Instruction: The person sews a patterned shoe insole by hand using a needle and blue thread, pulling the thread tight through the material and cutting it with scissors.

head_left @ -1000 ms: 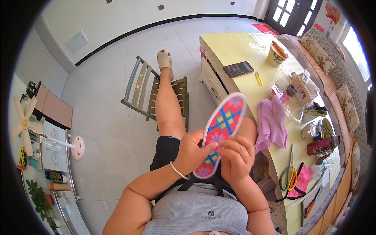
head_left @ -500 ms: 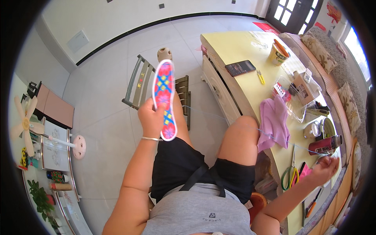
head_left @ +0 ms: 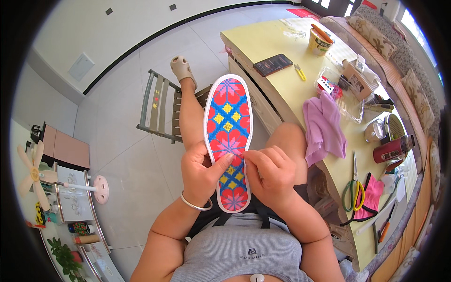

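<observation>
An embroidered shoe insole [head_left: 229,113] with red flowers, blue lattice, yellow diamonds and a white edge stands nearly upright above my lap. My left hand [head_left: 199,173] grips its left side at the narrow middle, the thumb pressed on the patterned face. At the opposite edge my right hand [head_left: 271,173] is closed in a pinch, fingertips touching the insole beside the left thumb. Whatever those fingertips hold is too small to make out.
Right of me, a yellow-topped table [head_left: 282,98] carries a phone [head_left: 273,65], a lilac cloth [head_left: 324,124], green-and-yellow-handled scissors [head_left: 353,190], a pink cloth piece [head_left: 369,197] and a red flask [head_left: 393,149]. A folding stool [head_left: 164,105] stands ahead; a fan [head_left: 35,175] is at left.
My right hand has come back from far right over the table to the insole's edge. The insole has moved nearer and rightward in my left hand. The stretched pale-blue thread no longer shows.
</observation>
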A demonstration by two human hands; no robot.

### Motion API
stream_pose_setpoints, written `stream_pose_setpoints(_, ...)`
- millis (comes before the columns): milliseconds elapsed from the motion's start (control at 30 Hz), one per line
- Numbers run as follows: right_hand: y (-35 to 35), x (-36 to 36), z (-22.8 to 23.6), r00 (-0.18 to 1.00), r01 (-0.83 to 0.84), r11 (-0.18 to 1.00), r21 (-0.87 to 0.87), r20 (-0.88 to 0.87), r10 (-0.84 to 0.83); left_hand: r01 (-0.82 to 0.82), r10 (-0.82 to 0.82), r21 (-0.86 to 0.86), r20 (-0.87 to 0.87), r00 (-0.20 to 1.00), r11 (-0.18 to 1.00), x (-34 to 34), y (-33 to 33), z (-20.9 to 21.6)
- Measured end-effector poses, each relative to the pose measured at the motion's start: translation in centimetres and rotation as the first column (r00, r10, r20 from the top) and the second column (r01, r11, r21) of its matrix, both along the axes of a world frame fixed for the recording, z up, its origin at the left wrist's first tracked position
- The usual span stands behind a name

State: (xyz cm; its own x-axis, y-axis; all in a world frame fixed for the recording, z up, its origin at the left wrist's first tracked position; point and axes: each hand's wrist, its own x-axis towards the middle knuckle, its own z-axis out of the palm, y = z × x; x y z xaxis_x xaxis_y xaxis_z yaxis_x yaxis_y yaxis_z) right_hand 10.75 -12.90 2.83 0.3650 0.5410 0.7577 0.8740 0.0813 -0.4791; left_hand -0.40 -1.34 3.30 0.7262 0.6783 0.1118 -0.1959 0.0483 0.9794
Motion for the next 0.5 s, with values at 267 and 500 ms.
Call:
stream_pose_setpoints(267, 0.2, 0.31, -0.64, 0.999, 0.033, 0.999, -0.017, 0.039, -0.033, -0.01, 0.01, 0.023, 0.017, 1.0, 1.0, -0.04, -0.31, -0.31)
stream_pose_setpoints(500, 0.16, 0.37, -0.5, 0.999, 0.037, 0.999, -0.017, 0.037, -0.036, -0.003, 0.003, 0.019, 0.02, 1.0, 1.0, -0.01, -0.3, -0.37)
